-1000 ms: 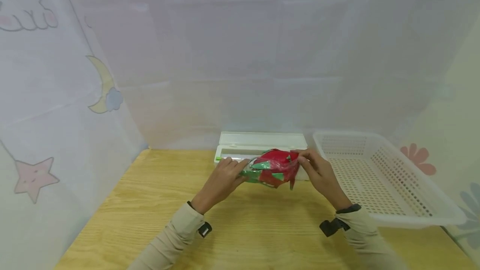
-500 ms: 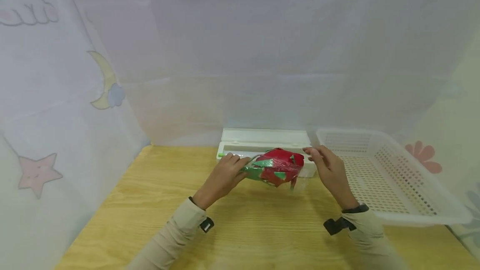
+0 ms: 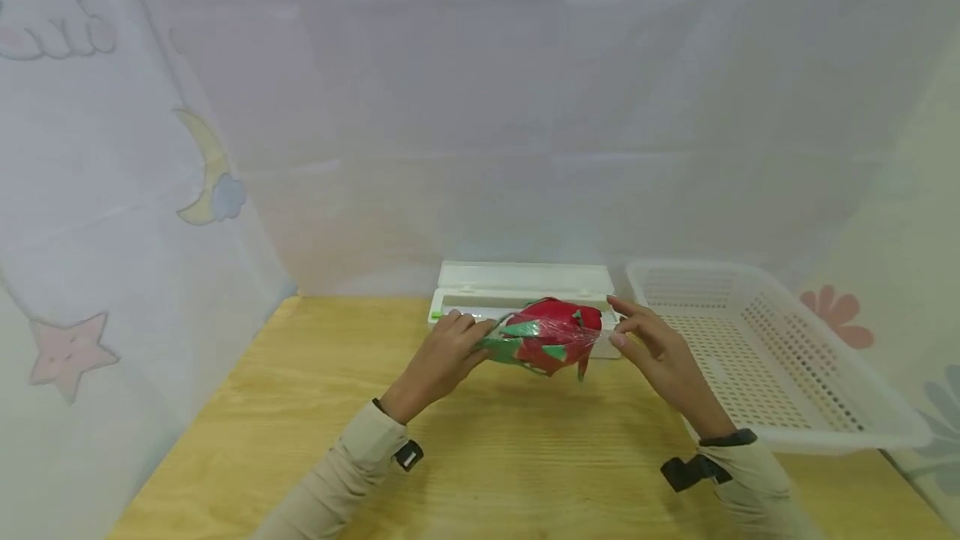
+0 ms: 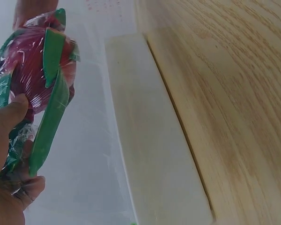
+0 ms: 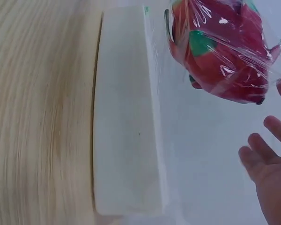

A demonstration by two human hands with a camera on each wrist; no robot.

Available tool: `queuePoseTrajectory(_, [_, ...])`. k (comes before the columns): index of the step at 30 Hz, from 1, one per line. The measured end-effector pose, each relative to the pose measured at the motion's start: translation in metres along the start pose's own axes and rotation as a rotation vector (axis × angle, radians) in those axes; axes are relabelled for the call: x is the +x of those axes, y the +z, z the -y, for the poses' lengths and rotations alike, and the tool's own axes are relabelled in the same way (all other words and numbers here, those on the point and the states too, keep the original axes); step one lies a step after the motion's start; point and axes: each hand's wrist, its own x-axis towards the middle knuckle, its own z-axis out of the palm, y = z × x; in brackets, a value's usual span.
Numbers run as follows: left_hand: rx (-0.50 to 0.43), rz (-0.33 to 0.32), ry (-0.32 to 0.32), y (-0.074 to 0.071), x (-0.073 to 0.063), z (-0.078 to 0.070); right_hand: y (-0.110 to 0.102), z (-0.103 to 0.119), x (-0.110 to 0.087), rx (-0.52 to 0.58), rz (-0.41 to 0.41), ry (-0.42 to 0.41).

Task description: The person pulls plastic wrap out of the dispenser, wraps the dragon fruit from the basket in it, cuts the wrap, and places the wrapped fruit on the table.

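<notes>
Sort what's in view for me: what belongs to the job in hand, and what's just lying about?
In the job: red-and-green dragon fruit, held by the left grip; clear film stretched over it; probably the open-lidded white box behind.

Just about, it seems: white basket at the right; printed star; printed moon.

No texts, labels, brands, numbers or signs can be read in the head view or in either wrist view (only wordless drawings, among them a star (image 3: 72, 354), a moon (image 3: 215, 160) and a flower (image 3: 840, 317), are seen printed on the backdrop (image 3: 480, 98)).
</notes>
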Motion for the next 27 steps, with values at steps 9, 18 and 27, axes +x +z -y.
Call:
queuePoseTrajectory(9, [-0.073,0.000,-0.011,-0.001,0.000,0.000,0.020,-0.017,0.014,0.199,-0.068,0.166])
queuePoseTrajectory(18, [-0.112,0.047,-0.026,-0.009,0.006,0.002,0.027,-0.013,0.017,0.216,-0.128,0.250])
queuePoseTrajectory(27, [-0.217,0.150,-0.063,-0.021,0.020,0.005,0.022,-0.005,0.025,0.081,-0.041,0.332])
